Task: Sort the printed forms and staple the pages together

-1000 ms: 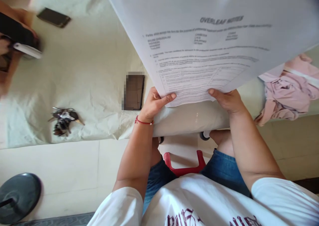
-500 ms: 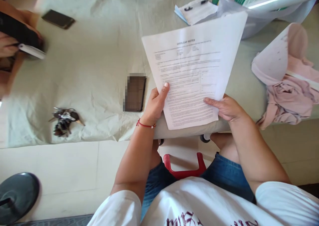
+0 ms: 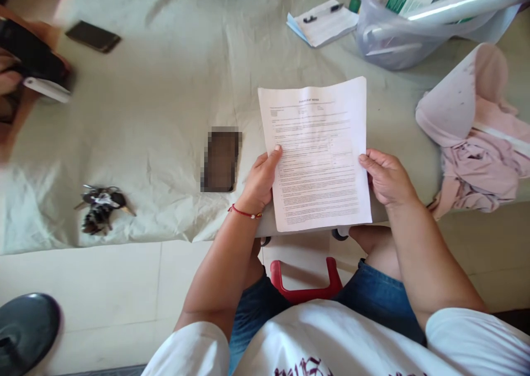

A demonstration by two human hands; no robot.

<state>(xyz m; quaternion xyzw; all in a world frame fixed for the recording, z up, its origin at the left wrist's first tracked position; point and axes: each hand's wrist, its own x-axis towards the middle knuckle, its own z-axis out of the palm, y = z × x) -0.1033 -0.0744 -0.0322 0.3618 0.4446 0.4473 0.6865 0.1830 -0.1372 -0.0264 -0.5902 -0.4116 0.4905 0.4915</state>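
Observation:
A printed sheet of paper (image 3: 318, 166) is held up over the table's near edge, its text side toward me; whether it is one sheet or several I cannot tell. My left hand (image 3: 262, 180) pinches its left edge, thumb on the front and fingers behind. On the opposite edge my right hand (image 3: 387, 174) grips in the same way, thumb tip on the margin. A blurred-out phone (image 3: 221, 159) lies on the cloth just left of my left hand.
The table has a pale green cover (image 3: 165, 116). Keys (image 3: 103, 207), another phone (image 3: 93, 36), a notepad (image 3: 325, 22), a plastic tub (image 3: 389, 47) and pink fabric (image 3: 476, 160) lie on it. A person's hand (image 3: 10, 80) is at far left. Below stands a red stool (image 3: 306, 293).
The paper has come down and closer to me, and its top edge has swung to a flatter, straighter pose. My right hand has shifted its hold outward to the paper's right edge.

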